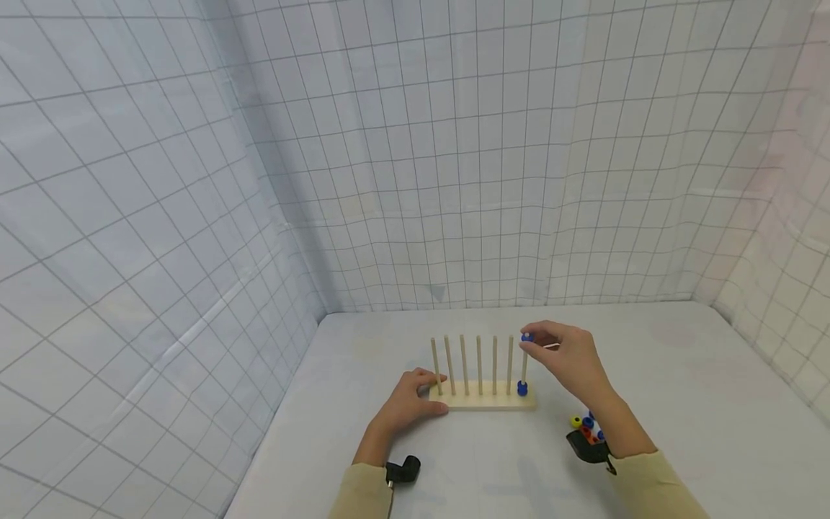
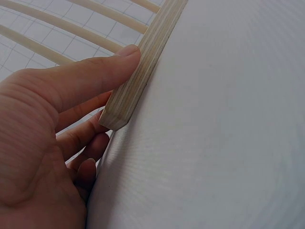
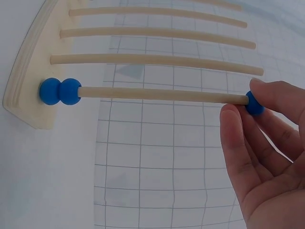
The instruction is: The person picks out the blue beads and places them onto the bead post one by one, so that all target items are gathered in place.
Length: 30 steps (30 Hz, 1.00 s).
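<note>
Peg rack (image 1: 480, 402), wooden, standing on the white table (image 1: 389, 331) towards 5 o'clock from the head view's centre. With the rack as dial, tabletop runs to the far edge at 12, leaving room there and towards 6. At 9, my left hand (image 1: 405, 404) clasps the base's end, thumb against fingers. At 2, my right hand (image 1: 573, 357) pinches a blue bead (image 3: 256, 102) at the tip of the rightmost peg (image 3: 162, 94); how far it is threaded, I cannot tell. The right wrist view separates two blue beads (image 3: 60, 91) at that peg's foot; only the head view includes loose beads (image 1: 587, 422), near 4.
</note>
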Each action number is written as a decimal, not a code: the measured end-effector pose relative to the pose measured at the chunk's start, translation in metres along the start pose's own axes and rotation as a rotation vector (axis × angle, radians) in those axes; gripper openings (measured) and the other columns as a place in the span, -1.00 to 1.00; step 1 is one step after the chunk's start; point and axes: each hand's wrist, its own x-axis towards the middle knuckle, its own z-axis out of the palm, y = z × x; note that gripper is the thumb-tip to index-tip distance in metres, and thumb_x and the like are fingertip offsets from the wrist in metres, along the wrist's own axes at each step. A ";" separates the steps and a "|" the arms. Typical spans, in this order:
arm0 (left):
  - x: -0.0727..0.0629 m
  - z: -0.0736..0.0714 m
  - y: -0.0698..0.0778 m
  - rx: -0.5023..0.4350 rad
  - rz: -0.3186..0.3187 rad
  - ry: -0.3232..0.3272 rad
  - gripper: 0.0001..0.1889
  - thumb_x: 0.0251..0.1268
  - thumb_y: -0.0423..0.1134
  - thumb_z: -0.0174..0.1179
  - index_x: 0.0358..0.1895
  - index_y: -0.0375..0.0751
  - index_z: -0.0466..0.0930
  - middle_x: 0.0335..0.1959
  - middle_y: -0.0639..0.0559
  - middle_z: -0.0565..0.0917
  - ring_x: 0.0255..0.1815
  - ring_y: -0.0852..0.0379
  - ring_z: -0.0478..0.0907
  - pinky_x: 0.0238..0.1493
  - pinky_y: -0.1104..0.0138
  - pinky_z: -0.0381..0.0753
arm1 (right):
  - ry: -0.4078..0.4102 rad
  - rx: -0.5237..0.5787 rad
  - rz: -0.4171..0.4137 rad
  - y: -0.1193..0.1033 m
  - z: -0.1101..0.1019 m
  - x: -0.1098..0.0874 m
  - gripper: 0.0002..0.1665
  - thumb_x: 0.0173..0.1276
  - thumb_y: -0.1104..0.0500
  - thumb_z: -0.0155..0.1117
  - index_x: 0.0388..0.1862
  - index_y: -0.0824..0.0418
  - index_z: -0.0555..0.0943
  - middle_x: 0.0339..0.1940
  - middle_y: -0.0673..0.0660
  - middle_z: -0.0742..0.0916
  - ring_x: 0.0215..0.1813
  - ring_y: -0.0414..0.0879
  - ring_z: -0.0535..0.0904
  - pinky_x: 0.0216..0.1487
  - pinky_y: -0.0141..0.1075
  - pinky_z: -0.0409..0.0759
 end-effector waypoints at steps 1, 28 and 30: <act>0.000 0.000 0.000 0.000 -0.001 0.002 -0.42 0.00 -0.03 0.58 0.18 0.04 0.70 0.03 0.14 0.58 0.13 0.03 0.34 0.24 -0.01 0.30 | -0.004 0.001 0.003 0.000 0.000 0.000 -0.74 0.33 -0.01 0.47 -0.04 -0.03 0.74 -0.28 -0.09 0.77 -0.20 -0.12 0.72 -0.19 -0.14 0.68; -0.001 -0.001 0.003 -0.005 0.017 -0.003 -0.39 -0.02 -0.03 0.58 0.19 0.00 0.69 0.02 0.11 0.59 0.15 0.00 0.39 0.27 -0.01 0.29 | -0.153 0.023 0.066 0.007 -0.003 -0.001 -0.68 0.33 -0.01 0.46 0.00 0.07 0.73 -0.21 -0.05 0.76 -0.14 -0.06 0.69 -0.21 -0.17 0.66; -0.002 -0.001 0.003 0.000 0.013 -0.006 -0.39 -0.03 -0.02 0.58 0.19 0.00 0.69 0.03 0.11 0.60 0.15 0.01 0.39 0.26 -0.01 0.29 | -0.162 0.027 0.070 0.008 -0.003 -0.001 -0.71 0.33 -0.01 0.46 -0.01 0.03 0.73 -0.21 -0.06 0.76 -0.14 -0.07 0.69 -0.21 -0.18 0.65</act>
